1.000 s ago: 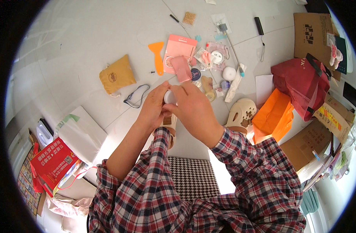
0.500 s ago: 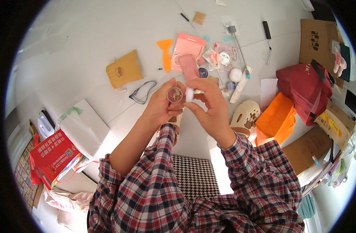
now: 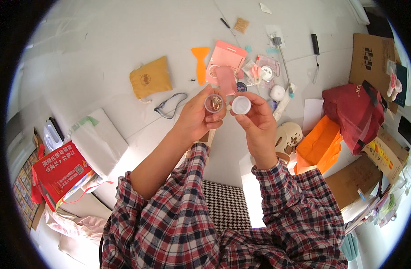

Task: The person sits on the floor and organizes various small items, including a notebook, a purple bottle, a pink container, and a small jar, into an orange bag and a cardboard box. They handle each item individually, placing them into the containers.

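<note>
My left hand [image 3: 197, 114] is closed round a small clear round jar [image 3: 213, 103]. Small gold-coloured pieces lie inside the jar, too tiny to name surely. Just to its right, my right hand [image 3: 260, 125] pinches a round white lid [image 3: 241, 105] by its edge, the hollow side facing up. Jar and lid are apart, with a narrow gap between them. Beyond the hands lie a pink cloth strip [image 3: 226, 80], a pink card [image 3: 230, 53] and a dark round disc [image 3: 241, 86].
Farther off on the floor are an orange scraper [image 3: 200, 65], a mustard drawstring pouch [image 3: 151, 78], a dark looped strap [image 3: 169, 106] and a white round container [image 3: 277, 93]. A cream clog [image 3: 289, 134], an orange bag [image 3: 320, 143] and a maroon bag [image 3: 349, 107] are at right; a red bag [image 3: 62, 172] is at left.
The lid has turned from edge-on to hollow side up and moved right, away from the jar. The jar has shifted slightly right and up. The whole view has shifted a little.
</note>
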A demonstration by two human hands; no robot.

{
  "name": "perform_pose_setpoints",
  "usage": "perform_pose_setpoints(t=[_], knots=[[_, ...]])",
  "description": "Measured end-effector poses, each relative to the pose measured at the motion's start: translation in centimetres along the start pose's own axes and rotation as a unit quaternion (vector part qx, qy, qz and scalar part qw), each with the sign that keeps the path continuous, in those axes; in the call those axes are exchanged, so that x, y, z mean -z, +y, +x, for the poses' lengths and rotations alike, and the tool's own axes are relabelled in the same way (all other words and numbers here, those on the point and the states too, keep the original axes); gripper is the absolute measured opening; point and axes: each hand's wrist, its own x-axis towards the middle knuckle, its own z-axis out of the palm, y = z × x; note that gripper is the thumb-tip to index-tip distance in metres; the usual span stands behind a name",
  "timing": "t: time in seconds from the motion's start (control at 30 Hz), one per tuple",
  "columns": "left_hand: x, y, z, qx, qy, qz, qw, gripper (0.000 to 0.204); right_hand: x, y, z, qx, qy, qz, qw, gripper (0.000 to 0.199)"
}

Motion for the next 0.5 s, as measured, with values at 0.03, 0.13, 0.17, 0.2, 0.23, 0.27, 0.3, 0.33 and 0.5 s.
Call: perform_pose_setpoints(t=[0.03,0.13,0.17,0.2,0.23,0.27,0.3,0.33,0.5], knots=[[0.0,0.0,0.1,-0.004,0.009,0.001,1.0,0.04,0.1,-0.1,0.0,0.011,0.006,-0.013,1.0,0.046],[0.2,-0.1,0.3,-0.013,0.009,0.023,1.0,0.04,0.1,-0.6,0.0,0.053,-0.011,-0.075,0.996,0.046],[0.1,-0.1,0.3,-0.015,0.018,0.031,0.999,0.04,0.0,-0.7,0.0,0.07,-0.022,-0.099,0.992,0.047],[-0.1,-0.1,0.3,-0.017,0.026,0.039,0.999,0.04,-0.1,-0.7,-0.1,0.078,-0.026,-0.111,0.99,0.046],[-0.2,-0.1,0.3,-0.019,0.035,0.047,0.998,0.04,-0.2,-0.6,-0.1,0.087,-0.031,-0.122,0.988,0.045],[0.0,-0.1,0.3,-0.026,0.028,0.044,0.998,0.039,-0.3,-0.6,-0.2,0.096,-0.037,-0.133,0.986,0.044],[0.2,-0.3,0.4,-0.032,0.021,0.042,0.998,0.039,-0.4,-0.5,-0.2,0.104,-0.04,-0.163,0.98,0.044],[0.4,-0.3,0.5,-0.039,0.014,0.04,0.998,0.039,-0.4,-0.4,-0.3,0.112,-0.044,-0.192,0.974,0.044],[0.2,-0.2,0.3,-0.037,0.048,0.069,0.996,0.038,-0.6,0.1,-0.3,0.139,-0.065,-0.291,0.945,0.045]])
